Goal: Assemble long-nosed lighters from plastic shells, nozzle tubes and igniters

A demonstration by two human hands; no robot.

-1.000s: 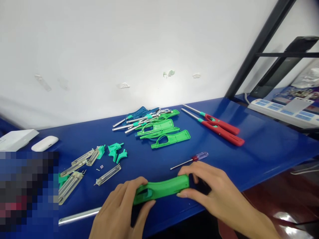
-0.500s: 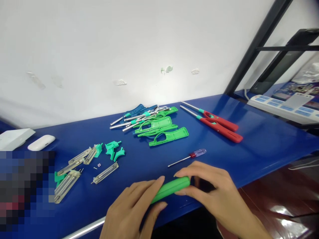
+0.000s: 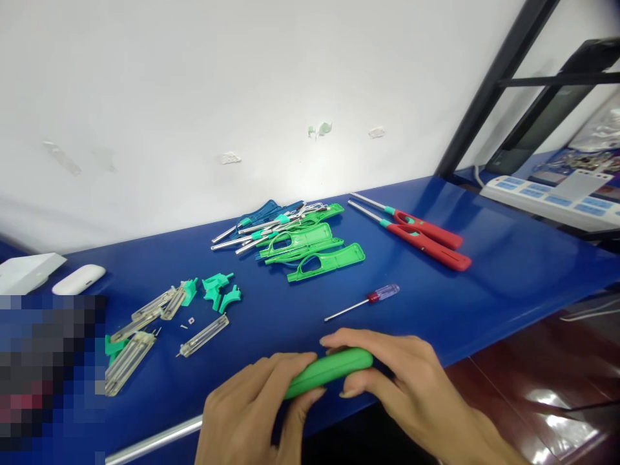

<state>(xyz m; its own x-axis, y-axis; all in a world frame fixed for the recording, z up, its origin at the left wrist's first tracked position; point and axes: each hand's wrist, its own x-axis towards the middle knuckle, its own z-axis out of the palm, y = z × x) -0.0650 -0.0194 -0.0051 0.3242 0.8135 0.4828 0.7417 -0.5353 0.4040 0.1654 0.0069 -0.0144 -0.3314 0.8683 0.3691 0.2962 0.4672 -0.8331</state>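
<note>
Between my hands is a green lighter body, its seam edge facing up and its metal tube reaching out to the lower left. My left hand wraps round its middle, fingers on top and thumb beneath. At the rounded right end, my right hand has its fingers on the far side and its thumb on the near side. A screwdriver with a red and purple handle lies just beyond. Farther back are green shell halves, metal tubes and blue shells in a pile.
Two red lighters lie at the back right. On the left are clear fuel tanks, teal parts, a white case and a white box. A power strip sits beyond a black frame.
The fingers of my right hand have slid left along the far side of the green body, and its thumb stands slightly lower. More of the rounded end shows. The view has shifted slightly.
</note>
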